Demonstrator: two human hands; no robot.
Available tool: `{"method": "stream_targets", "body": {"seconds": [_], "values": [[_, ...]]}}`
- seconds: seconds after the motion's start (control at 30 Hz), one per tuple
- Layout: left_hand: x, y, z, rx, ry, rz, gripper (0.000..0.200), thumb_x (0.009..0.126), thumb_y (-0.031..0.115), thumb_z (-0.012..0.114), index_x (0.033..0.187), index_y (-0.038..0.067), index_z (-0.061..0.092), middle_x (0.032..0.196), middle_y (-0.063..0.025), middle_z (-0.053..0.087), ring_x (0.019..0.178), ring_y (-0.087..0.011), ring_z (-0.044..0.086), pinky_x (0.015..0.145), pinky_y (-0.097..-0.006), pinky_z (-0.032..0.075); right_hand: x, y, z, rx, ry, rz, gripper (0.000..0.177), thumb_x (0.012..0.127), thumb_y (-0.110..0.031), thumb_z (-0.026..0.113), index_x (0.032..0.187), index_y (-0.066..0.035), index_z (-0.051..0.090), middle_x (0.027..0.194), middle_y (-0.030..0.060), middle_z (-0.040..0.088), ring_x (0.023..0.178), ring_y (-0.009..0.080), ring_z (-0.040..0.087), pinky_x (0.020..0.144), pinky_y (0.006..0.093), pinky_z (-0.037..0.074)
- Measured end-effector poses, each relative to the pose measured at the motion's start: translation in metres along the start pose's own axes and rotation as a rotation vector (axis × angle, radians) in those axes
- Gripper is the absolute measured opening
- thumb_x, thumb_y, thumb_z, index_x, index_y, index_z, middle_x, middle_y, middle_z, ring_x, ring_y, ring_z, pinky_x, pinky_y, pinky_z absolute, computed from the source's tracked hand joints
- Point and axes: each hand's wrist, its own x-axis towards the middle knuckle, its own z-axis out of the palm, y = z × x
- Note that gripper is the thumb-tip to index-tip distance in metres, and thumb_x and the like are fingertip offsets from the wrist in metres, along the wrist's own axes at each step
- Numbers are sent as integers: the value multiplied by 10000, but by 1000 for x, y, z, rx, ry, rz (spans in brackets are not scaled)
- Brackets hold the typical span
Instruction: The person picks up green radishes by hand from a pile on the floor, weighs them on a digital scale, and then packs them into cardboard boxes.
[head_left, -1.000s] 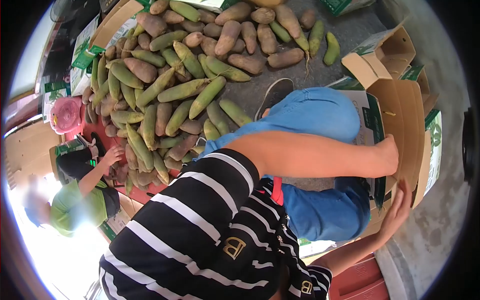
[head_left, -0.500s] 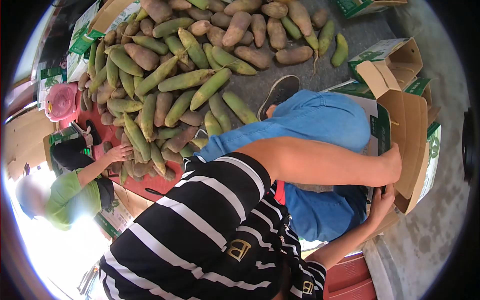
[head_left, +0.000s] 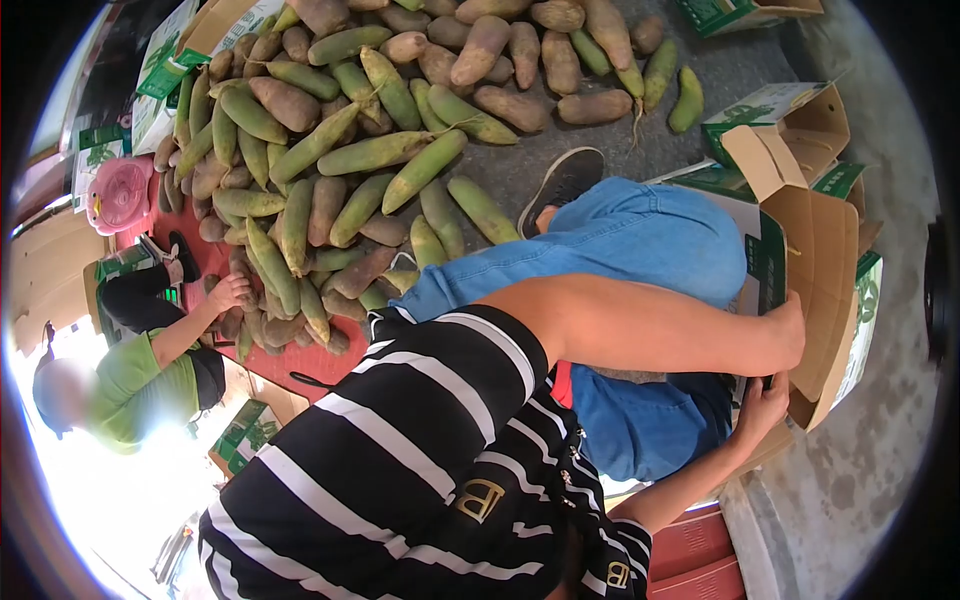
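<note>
An open-topped cardboard box [head_left: 815, 270], green and white outside and brown inside, stands at the right with its flaps raised. My left hand [head_left: 785, 335] is bent over its near edge, with the fingers mostly turned out of sight. Just below, my right hand [head_left: 763, 408] grips the same edge, fingers curled around the cardboard. The two hands almost touch. My jeans-clad knee [head_left: 660, 235] rests against the box's near side.
A large heap of long green radish-like roots [head_left: 375, 153] and brownish roots [head_left: 480, 50] covers the floor ahead. Another box [head_left: 790, 115] stands beyond mine. A person in a green shirt [head_left: 150, 385] reaches into the heap near a pink fan-like object [head_left: 120, 195].
My hands stay at the same box edge with hardly any movement. The other person's hand has shifted slightly up and left at the heap's edge. The view has tilted slightly.
</note>
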Motion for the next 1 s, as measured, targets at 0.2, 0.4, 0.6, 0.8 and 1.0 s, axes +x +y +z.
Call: {"method": "stream_targets", "body": {"seconds": [0.2,0.4,0.6,0.8,1.0], "values": [[3,-1,2,2,-8,13,281,828,271,606,1048,133,711,1075,-89,685,1027,-274,609,808,-573,423,-1,-2,1,-5,13,11,315,738,23,586,1052,10,604,941,216,627,862,393,605,753,401,477],[10,2,7,-41,-13,-23,311,821,272,635,1097,146,702,1138,-81,670,1085,-302,593,881,-600,396,-1,1,1,-44,20,-23,291,745,1,608,1035,16,604,938,222,627,867,408,597,755,415,471],[6,2,5,-27,47,-43,298,813,268,634,1075,147,709,1092,-79,680,1051,-273,601,844,-568,404,-1,1,2,-27,26,14,287,744,-14,626,1030,14,611,941,229,628,877,416,593,753,419,469],[-65,-31,-38,-34,754,-96,100,749,194,598,771,122,664,828,-30,617,799,-221,587,707,-419,425,2,-3,0,-76,25,31,208,830,-100,649,1006,10,646,890,215,646,820,378,621,728,408,480],[-240,-171,-13,-14,632,-677,292,747,206,649,994,51,634,1071,-156,630,1020,-325,590,860,-443,474,3,-18,-5,-32,17,54,231,878,-173,651,1044,-14,666,872,201,664,783,351,639,710,397,488]]}}
